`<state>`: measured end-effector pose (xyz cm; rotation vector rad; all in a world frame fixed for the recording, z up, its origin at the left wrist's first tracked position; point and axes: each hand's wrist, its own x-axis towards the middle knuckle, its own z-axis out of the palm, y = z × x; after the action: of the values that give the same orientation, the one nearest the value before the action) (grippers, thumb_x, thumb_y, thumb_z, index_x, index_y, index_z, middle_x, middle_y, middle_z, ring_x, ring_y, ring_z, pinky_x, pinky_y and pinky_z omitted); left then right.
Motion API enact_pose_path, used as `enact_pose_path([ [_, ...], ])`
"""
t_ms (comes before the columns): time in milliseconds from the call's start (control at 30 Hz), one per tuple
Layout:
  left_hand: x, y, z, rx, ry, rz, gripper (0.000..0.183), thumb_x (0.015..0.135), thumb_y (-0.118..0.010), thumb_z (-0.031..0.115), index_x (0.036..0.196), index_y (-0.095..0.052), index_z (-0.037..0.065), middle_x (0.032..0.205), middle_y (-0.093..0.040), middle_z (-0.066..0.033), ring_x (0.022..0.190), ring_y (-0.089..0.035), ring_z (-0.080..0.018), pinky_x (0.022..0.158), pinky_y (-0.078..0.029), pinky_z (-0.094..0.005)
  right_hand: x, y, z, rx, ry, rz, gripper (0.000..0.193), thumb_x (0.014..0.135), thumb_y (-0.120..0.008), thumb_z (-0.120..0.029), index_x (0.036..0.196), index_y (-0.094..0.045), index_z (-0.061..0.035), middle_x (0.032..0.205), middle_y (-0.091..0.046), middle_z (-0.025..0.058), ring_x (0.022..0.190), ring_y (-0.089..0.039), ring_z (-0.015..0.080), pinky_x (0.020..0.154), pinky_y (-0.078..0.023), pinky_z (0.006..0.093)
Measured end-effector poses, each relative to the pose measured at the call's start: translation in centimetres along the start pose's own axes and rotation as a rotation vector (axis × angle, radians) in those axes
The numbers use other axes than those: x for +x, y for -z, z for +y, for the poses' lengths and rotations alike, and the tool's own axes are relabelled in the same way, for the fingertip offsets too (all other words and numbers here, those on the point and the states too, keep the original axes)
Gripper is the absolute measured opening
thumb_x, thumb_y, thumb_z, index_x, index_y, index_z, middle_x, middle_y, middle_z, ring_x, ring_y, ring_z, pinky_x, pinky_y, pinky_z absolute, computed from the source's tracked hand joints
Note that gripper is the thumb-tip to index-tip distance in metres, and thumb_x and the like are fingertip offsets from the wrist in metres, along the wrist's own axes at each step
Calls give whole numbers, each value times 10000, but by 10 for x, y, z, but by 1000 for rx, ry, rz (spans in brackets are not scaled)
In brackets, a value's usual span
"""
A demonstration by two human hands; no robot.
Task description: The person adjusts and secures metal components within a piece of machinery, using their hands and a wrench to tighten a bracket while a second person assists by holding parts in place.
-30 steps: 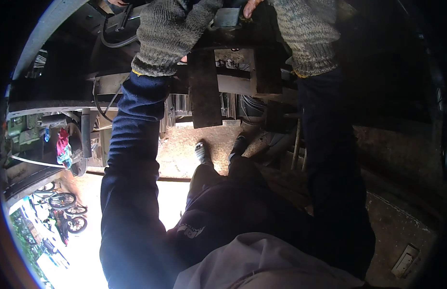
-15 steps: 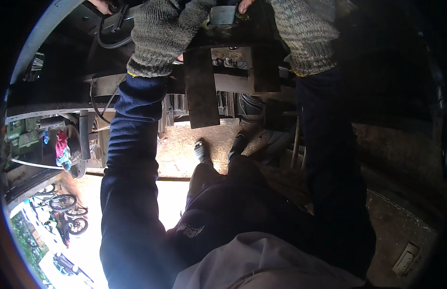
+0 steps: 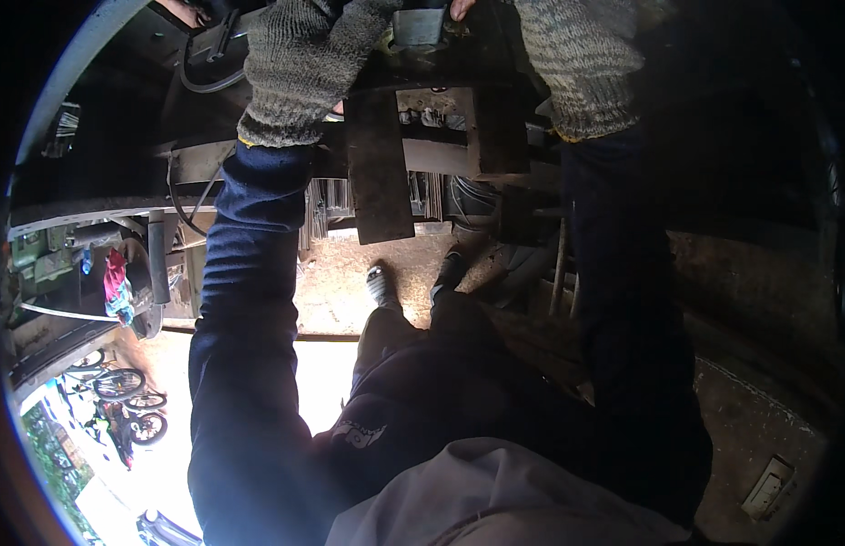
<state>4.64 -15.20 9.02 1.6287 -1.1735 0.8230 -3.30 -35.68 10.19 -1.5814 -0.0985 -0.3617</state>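
My left hand (image 3: 306,73), in a grey knitted glove, reaches to the top of the view, left of a small pale metal block (image 3: 419,28). On the other side of that block is my right hand (image 3: 582,73) in a matching glove. The top edge and the dark machinery hide the fingers of both hands, so any grip is out of sight. A bare fingertip (image 3: 461,9) shows just right of the block; whose it is I cannot tell. Below the block, between my forearms, hang a long dark flat plate (image 3: 379,168) and a shorter dark plate (image 3: 498,132).
Part of another person's hand (image 3: 179,11) shows at the upper left, near a curved cable (image 3: 209,88). Thin rods (image 3: 331,200) stand behind the plates. A red and blue cloth (image 3: 118,284) hangs at left. Bicycles (image 3: 120,384) stand outside in bright light. My feet (image 3: 382,285) are on the floor.
Both gloved hands stay almost in place, with a slight shift of the view. Outside at the lower left, a vehicle has moved down and to the right.
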Motion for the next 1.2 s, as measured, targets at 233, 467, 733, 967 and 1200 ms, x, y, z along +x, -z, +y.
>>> enact_pose_path([
  [233,3,1,0,-94,82,-81,77,911,-702,101,952,-707,36,826,-711,-102,765,-672,-260,728,-508,-340,3,5,4,-11,8,-16,453,1065,-557,-423,941,-665,-1,974,-759,158,853,-713,191,814,-549,309],
  [467,-3,1,1,61,16,-32,98,905,-722,79,987,-704,29,867,-708,-95,792,-663,-264,736,-511,-357,7,7,13,39,10,-36,440,1060,-572,-414,975,-670,6,1001,-751,159,848,-715,192,808,-552,307],
  [733,-3,1,1,-51,62,2,109,911,-728,86,992,-703,18,876,-707,-100,786,-660,-244,726,-517,-356,-6,-8,-18,8,115,47,345,1040,-633,-338,993,-661,2,926,-716,122,832,-728,201,755,-569,306],
  [967,-2,0,0,32,0,-11,128,891,-751,76,1003,-712,27,884,-704,-115,772,-666,-279,700,-520,-367,-16,-17,-35,12,161,124,250,1023,-673,-247,999,-645,0,850,-662,81,814,-737,209,696,-582,302],
  [1200,-5,4,5,425,-158,-17,137,887,-754,83,1004,-716,23,880,-711,-133,781,-681,-296,697,-524,-369,-14,-17,-33,32,205,87,234,1033,-648,-216,1051,-636,16,937,-683,101,819,-731,206,715,-589,301],
])
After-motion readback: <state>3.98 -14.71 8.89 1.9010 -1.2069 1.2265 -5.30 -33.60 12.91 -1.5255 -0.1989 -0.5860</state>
